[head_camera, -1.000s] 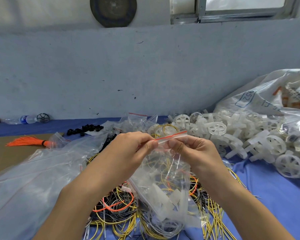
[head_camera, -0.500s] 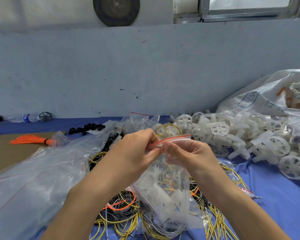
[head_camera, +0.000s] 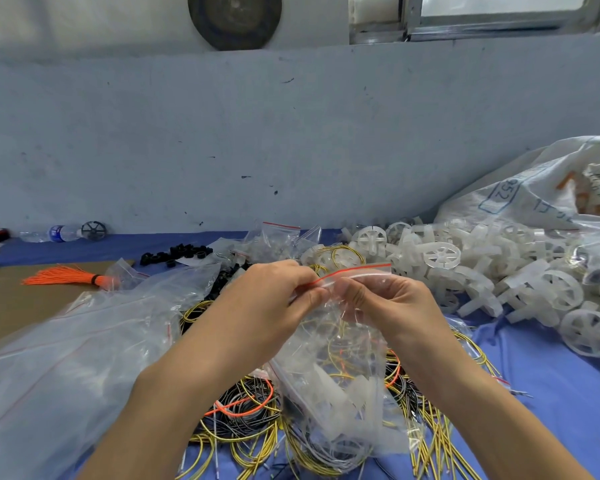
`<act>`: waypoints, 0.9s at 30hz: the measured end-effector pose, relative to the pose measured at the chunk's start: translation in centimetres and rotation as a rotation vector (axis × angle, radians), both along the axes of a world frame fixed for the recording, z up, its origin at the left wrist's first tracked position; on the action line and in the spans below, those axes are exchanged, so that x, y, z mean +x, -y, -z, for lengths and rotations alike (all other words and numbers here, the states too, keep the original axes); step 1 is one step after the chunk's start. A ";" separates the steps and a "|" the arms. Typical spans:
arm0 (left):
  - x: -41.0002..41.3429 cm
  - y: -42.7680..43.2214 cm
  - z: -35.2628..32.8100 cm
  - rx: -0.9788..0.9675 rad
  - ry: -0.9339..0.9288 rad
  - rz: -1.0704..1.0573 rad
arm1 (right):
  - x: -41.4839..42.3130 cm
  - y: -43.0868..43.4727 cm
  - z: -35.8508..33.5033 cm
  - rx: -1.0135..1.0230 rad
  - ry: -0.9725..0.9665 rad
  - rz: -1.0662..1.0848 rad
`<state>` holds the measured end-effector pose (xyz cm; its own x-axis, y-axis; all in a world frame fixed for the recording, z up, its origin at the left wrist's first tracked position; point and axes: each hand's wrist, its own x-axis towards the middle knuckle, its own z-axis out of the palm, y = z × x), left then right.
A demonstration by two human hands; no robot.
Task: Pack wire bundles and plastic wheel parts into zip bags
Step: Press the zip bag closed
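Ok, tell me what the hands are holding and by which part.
Both the left hand and right hand pinch one filled zip bag at its top edge, along the red-lined zip strip.

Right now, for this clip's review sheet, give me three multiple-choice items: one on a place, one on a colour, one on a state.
1. Where does the pile of white plastic wheels lie?
A. right of the hands
B. left of the hands
C. on the brown board

2. What colour is the stripe on the held zip bag?
A. blue
B. red
C. green

3. How is that bag held?
A. lying untouched
B. by one hand
C. pinched at its top by both hands

Key: 1 A, wheels heap on the right. 2 B, stripe shows red. 3 C, left hand and right hand pinch the top.
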<state>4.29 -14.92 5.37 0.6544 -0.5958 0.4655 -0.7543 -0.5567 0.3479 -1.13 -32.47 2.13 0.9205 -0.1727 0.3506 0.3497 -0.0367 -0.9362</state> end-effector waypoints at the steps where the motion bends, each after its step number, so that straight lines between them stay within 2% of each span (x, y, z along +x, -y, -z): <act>1: -0.1 0.0 0.0 -0.003 0.000 0.003 | 0.0 -0.1 0.0 -0.002 -0.003 -0.020; 4: -0.1 -0.2 -0.1 0.006 -0.028 0.010 | -0.1 -0.2 0.0 -0.011 0.007 -0.035; 8: 0.4 -1.4 -0.4 0.047 -0.058 -0.028 | 0.2 0.4 0.1 0.064 -0.013 0.071; 17: 1.1 -2.7 -0.7 -0.062 -0.112 -0.012 | 0.3 0.9 0.0 0.136 -0.004 0.110; 21: 1.7 -3.7 -0.5 -0.164 -0.220 0.001 | 0.1 1.5 -0.4 0.260 -0.006 0.054; 27: 2.0 -3.2 0.1 -0.362 -0.405 0.059 | 0.2 1.3 -1.1 0.686 -0.052 -0.059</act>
<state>6.31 -11.77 5.24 0.7940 -0.4857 0.3657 -0.5470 -0.3081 0.7784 -0.89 -33.72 3.23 0.9477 -0.2891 0.1353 0.2873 0.5878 -0.7563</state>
